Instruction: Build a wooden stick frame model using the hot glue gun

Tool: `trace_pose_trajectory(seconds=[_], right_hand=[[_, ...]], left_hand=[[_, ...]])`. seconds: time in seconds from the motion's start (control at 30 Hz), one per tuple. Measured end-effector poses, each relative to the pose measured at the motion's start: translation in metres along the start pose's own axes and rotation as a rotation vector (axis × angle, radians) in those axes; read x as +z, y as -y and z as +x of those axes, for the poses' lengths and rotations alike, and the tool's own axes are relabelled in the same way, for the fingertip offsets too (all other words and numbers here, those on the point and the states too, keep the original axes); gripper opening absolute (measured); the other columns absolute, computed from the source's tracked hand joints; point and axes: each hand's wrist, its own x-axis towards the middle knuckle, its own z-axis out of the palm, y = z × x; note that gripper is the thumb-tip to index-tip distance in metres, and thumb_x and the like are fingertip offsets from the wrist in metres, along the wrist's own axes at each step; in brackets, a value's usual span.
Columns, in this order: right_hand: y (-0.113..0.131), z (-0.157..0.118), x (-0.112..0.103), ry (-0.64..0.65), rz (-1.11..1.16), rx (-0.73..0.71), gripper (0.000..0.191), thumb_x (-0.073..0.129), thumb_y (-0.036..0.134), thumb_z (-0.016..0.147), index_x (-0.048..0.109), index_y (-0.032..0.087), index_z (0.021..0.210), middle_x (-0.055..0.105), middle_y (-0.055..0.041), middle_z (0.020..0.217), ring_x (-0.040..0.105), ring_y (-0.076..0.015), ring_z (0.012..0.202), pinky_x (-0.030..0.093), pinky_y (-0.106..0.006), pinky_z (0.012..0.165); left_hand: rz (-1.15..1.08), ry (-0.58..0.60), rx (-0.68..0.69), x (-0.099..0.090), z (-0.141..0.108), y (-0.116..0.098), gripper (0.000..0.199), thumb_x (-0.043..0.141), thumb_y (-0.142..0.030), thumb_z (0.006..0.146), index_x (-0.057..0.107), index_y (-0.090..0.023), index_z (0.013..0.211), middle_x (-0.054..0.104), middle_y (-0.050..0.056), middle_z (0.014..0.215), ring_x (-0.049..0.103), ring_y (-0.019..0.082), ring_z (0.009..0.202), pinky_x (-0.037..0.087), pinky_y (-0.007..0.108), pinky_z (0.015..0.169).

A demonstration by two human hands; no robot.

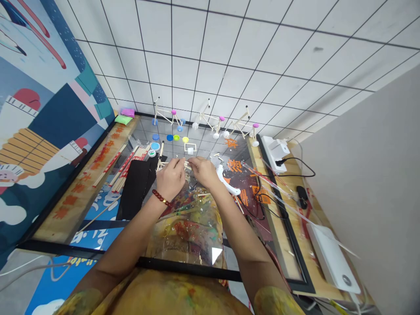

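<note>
Close together above the glass table, both hands are closed on a small frame of pale wooden sticks (162,153). My left hand (172,178), with a red bead bracelet (161,198) at its wrist, pinches the frame's near part. From the right, my right hand (204,171) pinches stick ends at the same frame. The fingertips hide where the sticks meet. Just right of my right hand lies a white hot glue gun (228,180). Beyond the hands is a small rectangular stick piece (190,148) with a white block.
Three stick bicycle models (205,116) stand along the back edge. Blue and yellow clay discs (169,137) lie before them. Black sheets (133,188) and chopsticks in red-and-white wrappers (126,168) lie left. A power strip (275,151) and cables are at right.
</note>
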Motion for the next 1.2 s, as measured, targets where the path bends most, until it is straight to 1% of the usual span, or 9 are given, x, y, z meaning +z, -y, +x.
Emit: trace_pose_trajectory(seconds=[0.1, 0.2, 0.33, 0.4, 0.57, 0.67, 0.83, 1.03, 1.2], right_hand=[[-0.001, 0.000, 0.002, -0.008, 0.036, -0.003, 0.030, 0.046, 0.027, 0.101, 0.070, 0.025, 0.119, 0.073, -0.0079, 0.107, 0.068, -0.0227, 0.098, 0.048, -0.030, 0.082], [-0.004, 0.000, 0.003, -0.027, 0.110, -0.013, 0.031, 0.045, 0.023, 0.100, 0.070, 0.022, 0.119, 0.074, -0.0091, 0.108, 0.068, -0.0229, 0.100, 0.049, -0.031, 0.087], [-0.009, -0.002, 0.002, -0.048, 0.260, -0.085, 0.032, 0.047, 0.019, 0.098, 0.071, 0.020, 0.118, 0.074, -0.0094, 0.105, 0.067, -0.0220, 0.099, 0.050, -0.033, 0.091], [-0.011, -0.004, 0.000, -0.065, 0.326, -0.119, 0.030, 0.050, 0.020, 0.096, 0.072, 0.019, 0.117, 0.073, -0.0085, 0.102, 0.066, -0.0207, 0.094, 0.050, -0.032, 0.089], [-0.012, -0.008, -0.001, -0.098, 0.413, -0.165, 0.029, 0.062, 0.031, 0.092, 0.072, 0.017, 0.116, 0.068, -0.0036, 0.087, 0.058, -0.0152, 0.072, 0.047, -0.028, 0.075], [-0.012, -0.008, 0.002, -0.117, 0.417, -0.165, 0.030, 0.067, 0.033, 0.090, 0.072, 0.017, 0.115, 0.066, -0.0028, 0.086, 0.055, -0.0140, 0.069, 0.045, -0.027, 0.071], [-0.011, -0.006, 0.003, -0.099, 0.349, -0.190, 0.029, 0.067, 0.032, 0.091, 0.072, 0.016, 0.115, 0.065, -0.0040, 0.087, 0.056, -0.0155, 0.071, 0.045, -0.028, 0.072], [-0.008, -0.005, 0.000, -0.062, 0.290, -0.199, 0.029, 0.064, 0.032, 0.094, 0.071, 0.018, 0.118, 0.066, -0.0054, 0.091, 0.058, -0.0171, 0.076, 0.046, -0.029, 0.074], [-0.007, -0.006, -0.004, -0.047, 0.247, -0.190, 0.029, 0.064, 0.031, 0.094, 0.070, 0.017, 0.119, 0.068, -0.0066, 0.095, 0.060, -0.0182, 0.080, 0.046, -0.030, 0.075]], left_hand=[[-0.024, 0.006, 0.007, 0.001, 0.000, 0.000, 0.037, 0.053, -0.022, 0.093, 0.067, -0.019, 0.127, 0.071, 0.011, 0.118, 0.071, 0.023, 0.096, 0.052, 0.031, 0.074], [-0.055, -0.005, 0.022, 0.003, 0.001, 0.001, 0.032, 0.052, -0.023, 0.096, 0.070, -0.019, 0.121, 0.071, 0.011, 0.115, 0.070, 0.023, 0.094, 0.052, 0.030, 0.074], [-0.080, -0.043, 0.023, 0.006, 0.001, 0.002, 0.030, 0.050, -0.024, 0.097, 0.071, -0.018, 0.119, 0.071, 0.011, 0.112, 0.070, 0.022, 0.093, 0.052, 0.030, 0.074], [-0.096, -0.055, 0.020, 0.006, 0.001, 0.003, 0.031, 0.050, -0.022, 0.097, 0.071, -0.018, 0.120, 0.071, 0.011, 0.112, 0.070, 0.022, 0.094, 0.053, 0.030, 0.075], [-0.130, -0.076, 0.008, 0.008, 0.000, 0.004, 0.032, 0.049, -0.019, 0.096, 0.071, -0.018, 0.120, 0.071, 0.011, 0.112, 0.069, 0.021, 0.096, 0.053, 0.029, 0.077], [-0.139, -0.073, 0.010, 0.010, 0.000, 0.005, 0.033, 0.049, -0.019, 0.096, 0.070, -0.017, 0.121, 0.070, 0.012, 0.113, 0.069, 0.022, 0.095, 0.054, 0.029, 0.077], [-0.133, -0.059, 0.007, 0.012, 0.000, 0.007, 0.034, 0.050, -0.016, 0.095, 0.068, -0.016, 0.124, 0.069, 0.013, 0.114, 0.069, 0.023, 0.100, 0.055, 0.030, 0.080], [-0.045, 0.006, -0.035, 0.000, 0.002, 0.006, 0.031, 0.051, -0.019, 0.096, 0.070, -0.018, 0.120, 0.070, 0.012, 0.122, 0.070, 0.023, 0.099, 0.054, 0.030, 0.075], [-0.022, 0.058, -0.045, -0.005, 0.002, 0.005, 0.029, 0.049, -0.018, 0.096, 0.072, -0.020, 0.114, 0.072, 0.011, 0.116, 0.071, 0.021, 0.092, 0.052, 0.028, 0.072]])
